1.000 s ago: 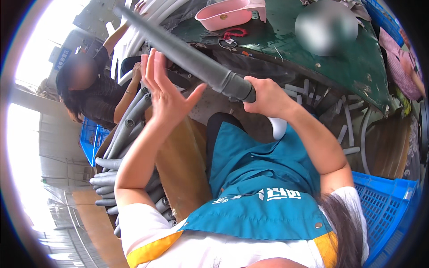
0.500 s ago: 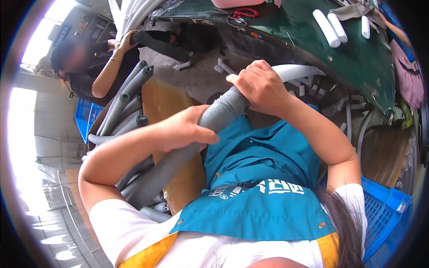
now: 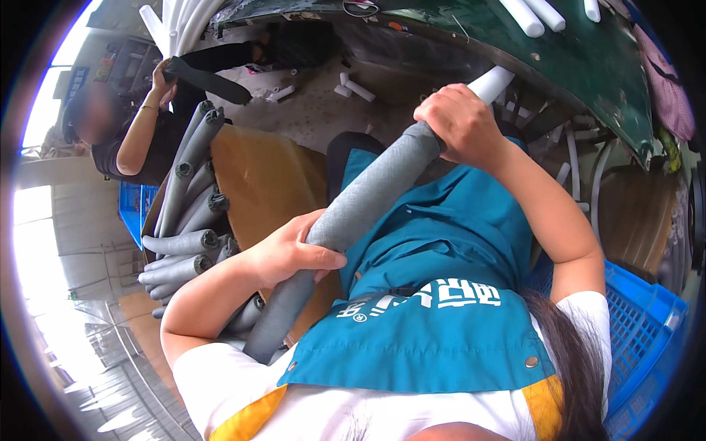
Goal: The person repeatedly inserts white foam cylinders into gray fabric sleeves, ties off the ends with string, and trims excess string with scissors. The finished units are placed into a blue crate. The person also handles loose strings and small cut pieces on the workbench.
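Note:
A long grey fabric sleeve (image 3: 379,184) runs diagonally across my lap, with a white foam tube (image 3: 491,84) sticking out of its upper right end. My right hand (image 3: 463,125) is wrapped round the sleeve's rim where the white tube comes out. Lower down, my left hand (image 3: 298,253) grips the sleeve from the side, its thumb lying across the top. Between the two hands the fabric is full and mostly smooth. Below the left hand the sleeve's lower end (image 3: 276,320) reaches toward my left upper arm.
At left, a cardboard box (image 3: 268,173) stands by several grey covered tubes (image 3: 187,191). Another person (image 3: 136,143) handles a dark sleeve beyond. A green table (image 3: 581,81) bears white tubes (image 3: 522,15). A blue crate (image 3: 643,323) sits at my right; loose white pieces (image 3: 358,90) lie on the floor.
The wrinkled sleeve between my hands is now stretched smoother and longer. My hands are farther apart, and less of the white tube shows past my right hand. The other person's dark sleeve has shifted.

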The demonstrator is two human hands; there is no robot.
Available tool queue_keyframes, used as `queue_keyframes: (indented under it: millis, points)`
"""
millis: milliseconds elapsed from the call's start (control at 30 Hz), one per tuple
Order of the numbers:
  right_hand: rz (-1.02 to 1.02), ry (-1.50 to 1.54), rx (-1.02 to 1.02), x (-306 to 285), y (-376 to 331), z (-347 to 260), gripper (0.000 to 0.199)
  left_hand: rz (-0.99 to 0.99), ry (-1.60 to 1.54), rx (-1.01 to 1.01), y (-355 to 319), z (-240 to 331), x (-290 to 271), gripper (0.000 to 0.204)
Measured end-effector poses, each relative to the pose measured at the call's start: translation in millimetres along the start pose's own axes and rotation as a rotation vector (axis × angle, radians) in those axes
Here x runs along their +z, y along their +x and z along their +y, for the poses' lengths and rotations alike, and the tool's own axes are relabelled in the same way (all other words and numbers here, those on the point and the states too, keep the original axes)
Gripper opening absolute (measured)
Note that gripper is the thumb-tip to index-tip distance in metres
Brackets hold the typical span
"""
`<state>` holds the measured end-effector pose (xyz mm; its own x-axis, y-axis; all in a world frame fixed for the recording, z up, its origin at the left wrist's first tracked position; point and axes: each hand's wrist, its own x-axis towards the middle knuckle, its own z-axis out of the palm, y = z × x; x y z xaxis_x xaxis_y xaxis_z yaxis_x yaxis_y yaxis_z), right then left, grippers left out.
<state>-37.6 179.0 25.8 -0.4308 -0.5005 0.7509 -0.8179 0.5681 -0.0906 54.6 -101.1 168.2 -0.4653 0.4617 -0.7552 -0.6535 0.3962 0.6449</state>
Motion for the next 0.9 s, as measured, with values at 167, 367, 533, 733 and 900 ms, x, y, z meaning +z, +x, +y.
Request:
queue_keyframes:
  millis: [167,367,533,733,900]
  points:
    - [0.029,0.003,-0.163,-7.0,25.1,-49.8,0.053,-0.024,-0.005,-0.010,7.9,6.2,5.7,0.046]
    - [0.128,0.000,-0.184,7.8,32.1,-82.2,0.023,-0.039,-0.033,-0.024,3.3,-4.1,12.0,0.048]
    - [0.131,0.125,-0.286,15.4,30.6,-80.0,0.020,-0.119,-0.054,-0.091,6.5,-22.2,3.5,0.054]
    - [0.140,0.102,-0.389,16.7,26.7,-96.9,0.017,-0.089,-0.409,0.020,63.8,-19.2,-31.7,0.089]
    - [0.286,0.108,-0.518,31.9,26.3,-93.2,0.019,-0.342,-0.354,-0.198,110.1,1.2,-25.9,0.051]
